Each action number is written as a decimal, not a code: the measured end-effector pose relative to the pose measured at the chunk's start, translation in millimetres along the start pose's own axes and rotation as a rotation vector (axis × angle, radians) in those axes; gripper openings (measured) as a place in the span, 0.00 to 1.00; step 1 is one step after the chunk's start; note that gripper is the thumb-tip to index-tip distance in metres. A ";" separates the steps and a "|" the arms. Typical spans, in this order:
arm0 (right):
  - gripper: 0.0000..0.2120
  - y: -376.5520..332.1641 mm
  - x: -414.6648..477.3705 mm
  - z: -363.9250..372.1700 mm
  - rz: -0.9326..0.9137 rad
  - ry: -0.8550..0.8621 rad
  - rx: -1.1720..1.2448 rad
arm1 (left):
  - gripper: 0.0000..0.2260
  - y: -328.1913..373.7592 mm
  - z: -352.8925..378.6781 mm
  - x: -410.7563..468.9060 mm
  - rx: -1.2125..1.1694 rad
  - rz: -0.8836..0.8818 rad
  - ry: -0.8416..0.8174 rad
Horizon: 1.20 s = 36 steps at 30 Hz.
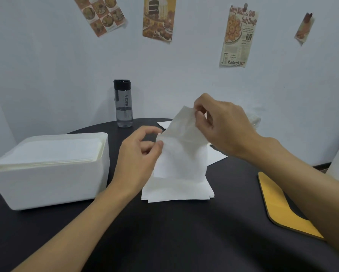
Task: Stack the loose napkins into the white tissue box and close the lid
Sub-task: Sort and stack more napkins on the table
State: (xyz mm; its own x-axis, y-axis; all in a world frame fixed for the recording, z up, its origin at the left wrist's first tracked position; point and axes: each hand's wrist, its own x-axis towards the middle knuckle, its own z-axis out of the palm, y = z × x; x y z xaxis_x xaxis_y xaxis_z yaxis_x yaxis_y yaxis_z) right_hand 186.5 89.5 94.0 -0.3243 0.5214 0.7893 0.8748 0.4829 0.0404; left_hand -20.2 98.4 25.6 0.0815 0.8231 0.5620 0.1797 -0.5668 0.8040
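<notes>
Napkin hangs right of the box, above the loose pile; my right grip pinches its top corner, my left grip pinches its edge, probably to separate one sheet.

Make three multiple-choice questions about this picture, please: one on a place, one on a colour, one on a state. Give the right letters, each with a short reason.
1. Where does the water bottle stand?
A. at the far edge of the table, beyond the tissue box
B. inside the box
C. on the floor

2. What colour is the flat board at the right?
A. red
B. yellow
C. green

3. The tissue box is:
A. shut by a lid
B. open and empty
C. open, with napkins up to its rim

1 A: it stands upright near the wall.
2 B: its top face is yellow.
3 C: no lid covers it and white sheets fill it.
</notes>
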 end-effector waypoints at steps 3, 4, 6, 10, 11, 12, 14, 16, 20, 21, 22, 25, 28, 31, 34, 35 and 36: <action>0.08 0.2 -12.8 -5.2 0.063 0.008 0.308 | 0.10 -2.9 -4.0 3.7 -0.051 -0.009 0.055; 0.09 1.7 -15.5 -5.5 0.123 0.034 0.400 | 0.09 -2.4 -5.3 4.3 -0.065 0.001 0.075; 0.11 5.3 -16.7 -1.5 0.319 0.064 0.536 | 0.08 0.2 -6.5 4.7 -0.103 0.011 0.106; 0.10 18.9 -25.5 19.1 0.772 -0.239 0.803 | 0.07 6.3 -8.2 4.5 -0.208 -0.047 0.099; 0.16 19.5 -30.8 25.0 0.825 -0.312 0.901 | 0.08 7.0 -8.6 4.6 -0.233 -0.067 0.081; 0.23 18.3 -35.8 30.0 0.849 -0.345 0.993 | 0.08 7.5 -8.7 5.0 -0.264 -0.088 0.062; 0.30 13.9 -41.5 37.6 0.875 -0.342 1.149 | 0.08 7.0 -9.1 5.6 -0.321 -0.119 0.018; 0.31 11.6 -41.2 39.2 0.924 -0.330 1.260 | 0.08 5.9 -9.8 5.9 -0.346 -0.138 -0.013; 0.12 13.4 -43.7 37.5 0.908 -0.376 1.271 | 0.09 4.5 -9.4 5.3 -0.347 -0.198 -0.025; 0.10 14.9 -46.1 38.5 0.908 -0.372 1.209 | 0.08 2.7 -8.7 6.5 -0.343 -0.239 -0.016; 0.08 15.8 -48.3 39.5 0.908 -0.366 1.139 | 0.07 0.9 -7.9 7.5 -0.351 -0.291 -0.011; 0.07 16.9 -52.9 42.2 0.886 -0.405 1.008 | 0.07 -4.0 -6.5 7.9 -0.275 -0.364 -0.043; 0.07 15.8 -54.9 44.7 0.858 -0.459 0.958 | 0.20 -12.2 -7.0 3.1 -0.061 -0.312 -0.120; 0.06 17.4 -58.7 50.8 0.791 -0.480 0.751 | 0.22 -23.7 -10.5 2.7 0.146 -0.302 -0.164; 0.04 16.8 -66.5 60.6 0.657 -0.542 0.537 | 0.20 -30.4 -10.5 2.0 0.412 -0.256 -0.262; 0.03 16.1 -69.4 64.3 0.618 -0.570 0.477 | 0.20 -30.3 -9.2 0.3 0.479 -0.243 -0.299; 0.03 15.6 -71.5 67.4 0.588 -0.592 0.423 | 0.20 -29.8 -7.7 -2.0 0.538 -0.232 -0.339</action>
State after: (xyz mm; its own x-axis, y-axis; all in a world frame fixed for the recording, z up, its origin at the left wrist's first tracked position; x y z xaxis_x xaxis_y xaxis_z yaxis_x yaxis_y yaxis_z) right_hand 199.0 107.1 -3.1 -0.1040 0.9805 0.1668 0.7905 0.1833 -0.5844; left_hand -33.4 113.4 2.0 0.2692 0.9368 0.2235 0.6854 -0.3494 0.6389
